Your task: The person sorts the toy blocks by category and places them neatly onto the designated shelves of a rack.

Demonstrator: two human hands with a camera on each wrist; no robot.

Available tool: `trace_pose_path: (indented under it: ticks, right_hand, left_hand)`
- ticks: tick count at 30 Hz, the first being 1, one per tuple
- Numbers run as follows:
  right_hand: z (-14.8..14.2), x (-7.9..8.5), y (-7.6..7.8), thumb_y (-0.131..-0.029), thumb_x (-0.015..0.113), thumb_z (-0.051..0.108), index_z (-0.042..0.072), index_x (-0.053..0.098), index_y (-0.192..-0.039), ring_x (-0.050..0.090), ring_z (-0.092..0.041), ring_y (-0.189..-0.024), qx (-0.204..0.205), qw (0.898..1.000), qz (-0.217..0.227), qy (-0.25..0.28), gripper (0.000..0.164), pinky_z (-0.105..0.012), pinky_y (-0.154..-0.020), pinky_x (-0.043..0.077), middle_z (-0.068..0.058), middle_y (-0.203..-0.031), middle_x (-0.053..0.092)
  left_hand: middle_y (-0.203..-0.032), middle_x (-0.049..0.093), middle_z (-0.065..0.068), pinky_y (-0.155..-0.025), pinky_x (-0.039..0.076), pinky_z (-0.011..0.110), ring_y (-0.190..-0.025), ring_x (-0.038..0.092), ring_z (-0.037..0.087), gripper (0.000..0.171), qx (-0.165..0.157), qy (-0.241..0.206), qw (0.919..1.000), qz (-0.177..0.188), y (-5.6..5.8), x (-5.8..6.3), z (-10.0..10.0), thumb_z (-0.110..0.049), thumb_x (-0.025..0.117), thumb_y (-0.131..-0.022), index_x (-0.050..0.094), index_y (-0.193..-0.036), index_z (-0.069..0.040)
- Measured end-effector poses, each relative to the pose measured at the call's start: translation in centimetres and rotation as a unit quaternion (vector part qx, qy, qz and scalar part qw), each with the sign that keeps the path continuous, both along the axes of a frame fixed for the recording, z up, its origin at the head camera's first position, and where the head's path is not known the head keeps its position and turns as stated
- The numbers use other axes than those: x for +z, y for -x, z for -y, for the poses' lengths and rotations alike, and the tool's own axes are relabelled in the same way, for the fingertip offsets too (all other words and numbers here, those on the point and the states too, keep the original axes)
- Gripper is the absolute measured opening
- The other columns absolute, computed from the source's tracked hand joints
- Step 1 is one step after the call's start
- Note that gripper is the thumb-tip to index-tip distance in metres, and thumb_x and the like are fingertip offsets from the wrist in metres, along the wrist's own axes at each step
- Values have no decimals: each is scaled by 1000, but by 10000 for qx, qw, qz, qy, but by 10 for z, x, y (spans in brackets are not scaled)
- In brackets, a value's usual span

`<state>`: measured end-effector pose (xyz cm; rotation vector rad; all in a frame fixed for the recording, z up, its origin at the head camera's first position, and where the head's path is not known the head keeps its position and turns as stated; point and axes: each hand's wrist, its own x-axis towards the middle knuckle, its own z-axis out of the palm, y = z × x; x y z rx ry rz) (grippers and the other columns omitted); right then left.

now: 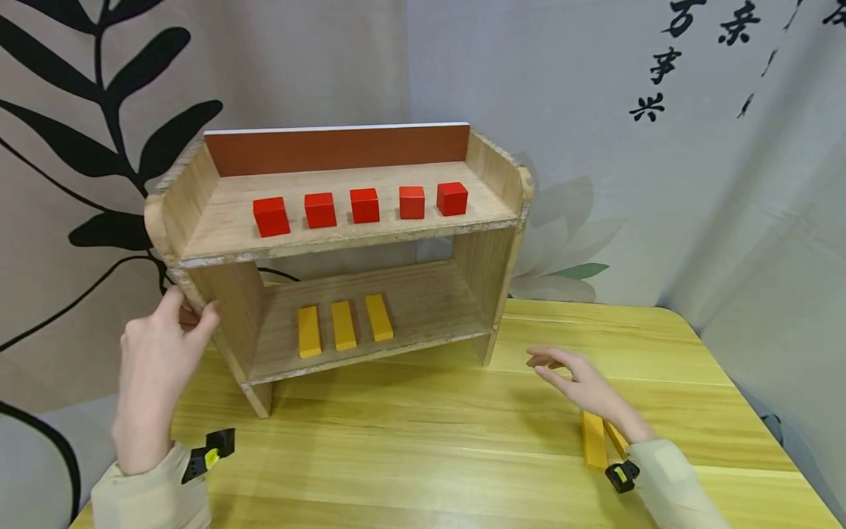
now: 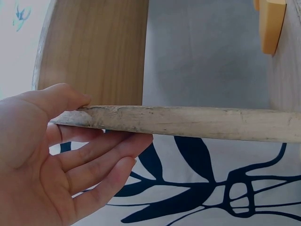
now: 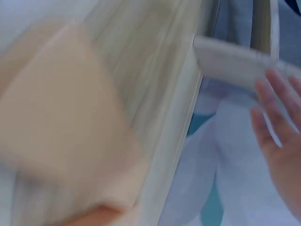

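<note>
A two-tier wooden shelf (image 1: 485, 272) stands on the table. My left hand (image 1: 161, 353) grips the front edge of its left side panel (image 2: 188, 122), thumb on the inner face and fingers on the outer, as the left wrist view shows. Several red cubes (image 1: 365, 206) sit in a row on the upper board. Three yellow blocks (image 1: 344, 325) lie side by side on the lower board. To the right of the shelf, my right hand (image 1: 581, 382) is above the table with relaxed fingers and nothing in it. More yellow blocks (image 1: 593, 441) lie beneath its wrist, partly hidden.
The yellow wood-grain table (image 1: 423, 441) extends in front of the shelf and to its right. Behind hangs a pale curtain (image 1: 595, 162) with dark leaf prints and black characters. In the right wrist view a large blurred yellow block (image 3: 70, 108) fills the left side.
</note>
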<state>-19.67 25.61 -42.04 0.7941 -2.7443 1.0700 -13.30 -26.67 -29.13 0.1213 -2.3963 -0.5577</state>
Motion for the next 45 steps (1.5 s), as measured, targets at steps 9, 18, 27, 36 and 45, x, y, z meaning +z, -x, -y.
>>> trace_pose_path:
  ticks: [9, 18, 27, 36, 45]
  right_hand:
    - [-48, -14, 0, -97, 53, 22, 0, 50, -132, 60, 0, -98, 575, 9921, 1056, -356, 41, -26, -87, 49, -10, -111, 68]
    - [-77, -18, 0, -90, 63, 19, -6, 56, -122, 65, -14, -98, 1174, 9767, 1747, -412, 41, -24, -83, 51, -20, -109, 67]
    - [-88, -19, -5, -90, 62, 20, 2, 63, -114, 57, 3, -106, 1411, 9698, 1903, -577, 30, -19, -88, 48, -17, -113, 66]
    - [-79, -26, -3, -89, 64, 17, 7, 67, -104, 55, 2, -87, 880, 9843, 1293, -815, 19, -20, -74, 46, -8, -100, 67]
    - [-64, -31, -5, -89, 64, 20, 9, 67, -95, 42, 2, -70, 319, 9909, 990, -857, 13, -19, -60, 38, 4, -84, 56]
  left_hand:
    - [-83, 67, 28, -50, 41, 44, -65, 60, 46, 23, 21, 19, 10000, 18, 0, -1, 2, -20, 55, -91, 55, -93, 3]
    - [-82, 67, 27, -51, 41, 45, -64, 60, 46, 22, -9, 19, 10000, -47, 0, -1, 2, -19, 56, -90, 55, -91, 2]
    - [-83, 68, 27, -51, 41, 45, -65, 60, 46, 22, -19, -22, 10000, 0, 0, 0, 2, -20, 55, -90, 55, -93, 2]
    - [-82, 68, 26, -49, 39, 39, -63, 60, 44, 21, -76, 14, 9999, -75, 1, 0, 1, -19, 56, -90, 55, -92, 2]
    - [-83, 67, 27, -47, 38, 37, -62, 60, 43, 22, -47, 26, 10000, -11, 3, 0, 2, -19, 57, -91, 56, -93, 2]
